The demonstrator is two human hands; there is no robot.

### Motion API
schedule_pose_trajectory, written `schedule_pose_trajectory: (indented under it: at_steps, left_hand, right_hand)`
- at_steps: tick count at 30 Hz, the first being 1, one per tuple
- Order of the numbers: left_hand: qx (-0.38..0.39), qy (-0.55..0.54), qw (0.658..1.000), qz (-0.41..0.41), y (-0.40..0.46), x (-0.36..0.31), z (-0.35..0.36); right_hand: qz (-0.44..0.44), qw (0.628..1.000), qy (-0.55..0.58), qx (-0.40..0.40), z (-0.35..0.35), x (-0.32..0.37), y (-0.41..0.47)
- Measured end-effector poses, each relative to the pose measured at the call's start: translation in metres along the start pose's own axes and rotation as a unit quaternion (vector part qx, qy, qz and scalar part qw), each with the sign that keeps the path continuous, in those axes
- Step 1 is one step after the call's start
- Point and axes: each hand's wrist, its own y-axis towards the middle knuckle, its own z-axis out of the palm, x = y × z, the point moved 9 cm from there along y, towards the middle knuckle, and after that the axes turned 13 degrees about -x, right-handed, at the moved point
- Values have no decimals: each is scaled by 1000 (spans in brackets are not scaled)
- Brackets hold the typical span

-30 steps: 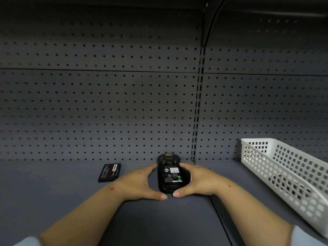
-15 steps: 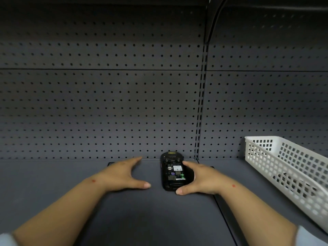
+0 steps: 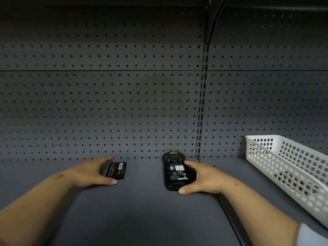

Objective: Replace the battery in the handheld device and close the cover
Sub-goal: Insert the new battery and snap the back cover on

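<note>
The black handheld device (image 3: 174, 173) lies face down on the grey shelf (image 3: 142, 210), its battery bay uncovered and showing labels and circuitry. My right hand (image 3: 200, 178) grips it, fingers along its right edge and thumb at its near end. A black battery (image 3: 117, 170) with a white label lies flat to the left. My left hand (image 3: 88, 173) curls around the battery with spread fingers beyond its far edge and the thumb at its near edge; no firm grip shows. A dark sliver (image 3: 213, 166) peeks out behind my right hand; what it is I cannot tell.
A white perforated plastic basket (image 3: 291, 171) stands on the shelf at the right. A grey pegboard wall (image 3: 106, 112) closes the back, with a slotted upright (image 3: 200, 121) behind the device. A seam (image 3: 227, 213) between shelf panels runs under my right forearm.
My left hand has left the device and moved left to the battery, and now brackets it. My right hand stays on the device.
</note>
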Motion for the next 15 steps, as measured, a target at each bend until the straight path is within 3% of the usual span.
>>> schedule_pose_trajectory:
  at_steps: [9,15]
  left_hand:
    - [2,-18,1000,-3,9,-2,4]
    - [-42,-5,999,8,18,-23,-3]
  right_hand:
    - [-4,1000,-5,-6,1,-2,2]
    - [-16,1000,-3,-7,1,-1,4]
